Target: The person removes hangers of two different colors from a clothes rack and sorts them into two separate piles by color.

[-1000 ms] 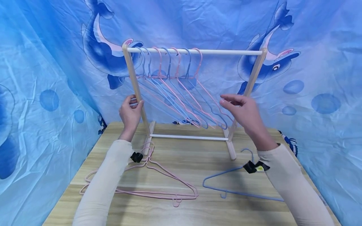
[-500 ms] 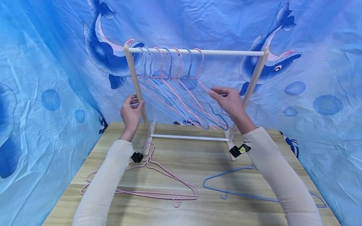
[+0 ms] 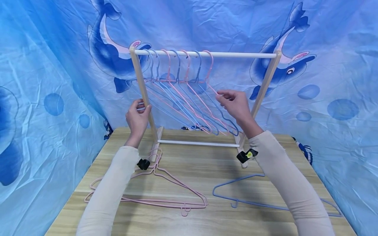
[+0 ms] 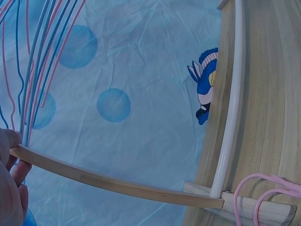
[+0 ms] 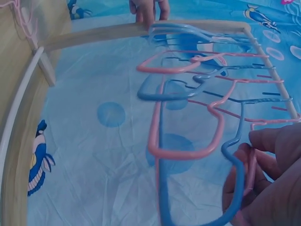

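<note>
The wooden desk [image 3: 206, 170] carries a small drying rack [image 3: 203, 54], standing on its two feet near the far edge. A pink hanger [image 3: 165, 183] lies flat at front left, its hook against the rack's left foot. A blue hanger [image 3: 236, 196] lies flat at front right.

No legible text, label, brand, number or sign appears anywhere in these views; the small yellow tag [image 3: 250, 154] at the right wrist is too small to read.
</note>
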Motion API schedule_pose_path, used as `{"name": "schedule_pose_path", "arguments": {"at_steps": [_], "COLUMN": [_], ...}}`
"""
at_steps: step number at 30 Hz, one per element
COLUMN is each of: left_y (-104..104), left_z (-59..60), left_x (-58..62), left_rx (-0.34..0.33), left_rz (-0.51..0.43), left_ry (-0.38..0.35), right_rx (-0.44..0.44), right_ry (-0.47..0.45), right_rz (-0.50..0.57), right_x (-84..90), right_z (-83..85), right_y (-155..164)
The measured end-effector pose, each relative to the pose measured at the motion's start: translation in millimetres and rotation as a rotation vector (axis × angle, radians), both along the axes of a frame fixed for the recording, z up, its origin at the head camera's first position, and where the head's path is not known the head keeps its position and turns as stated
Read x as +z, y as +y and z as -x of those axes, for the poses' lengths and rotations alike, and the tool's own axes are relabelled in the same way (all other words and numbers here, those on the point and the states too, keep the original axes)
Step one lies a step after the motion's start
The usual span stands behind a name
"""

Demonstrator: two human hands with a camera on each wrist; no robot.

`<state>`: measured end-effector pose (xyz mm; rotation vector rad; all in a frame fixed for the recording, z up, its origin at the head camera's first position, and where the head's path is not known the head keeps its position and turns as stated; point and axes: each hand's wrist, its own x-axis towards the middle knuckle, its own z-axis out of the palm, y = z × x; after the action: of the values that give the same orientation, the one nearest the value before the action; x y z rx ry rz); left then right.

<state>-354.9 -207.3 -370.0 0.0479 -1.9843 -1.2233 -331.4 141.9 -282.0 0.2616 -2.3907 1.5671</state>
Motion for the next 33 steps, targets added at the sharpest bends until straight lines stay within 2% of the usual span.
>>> {"name": "schedule_pose_path", "arguments": {"at_steps": [9, 18, 26, 33], "left_y": [0, -1, -1, -1], "left_z": [0.0, 1.1, 2.5, 1.2], "left_x": [-0.3, -1.7, -2.2, -1.7], "left_rx": [0.003, 0.000, 0.002, 0.000], "left_rz": [0.006, 0.013, 0.014, 0.017], "left_ry": [-0.006, 0.004, 0.004, 0.001], "right_rx": [-0.058, -0.080, -0.084, -0.105], "right_ry": [0.071, 0.084, 0.108, 0.131], "right_rz": [0.010, 0.012, 0.027, 0.011], "right_x": [-2.8, 5.9, 17.0, 25.2], "right_z": [2.3, -2.6, -12.3, -29.7], "right_y": [3, 7, 21, 37]}}
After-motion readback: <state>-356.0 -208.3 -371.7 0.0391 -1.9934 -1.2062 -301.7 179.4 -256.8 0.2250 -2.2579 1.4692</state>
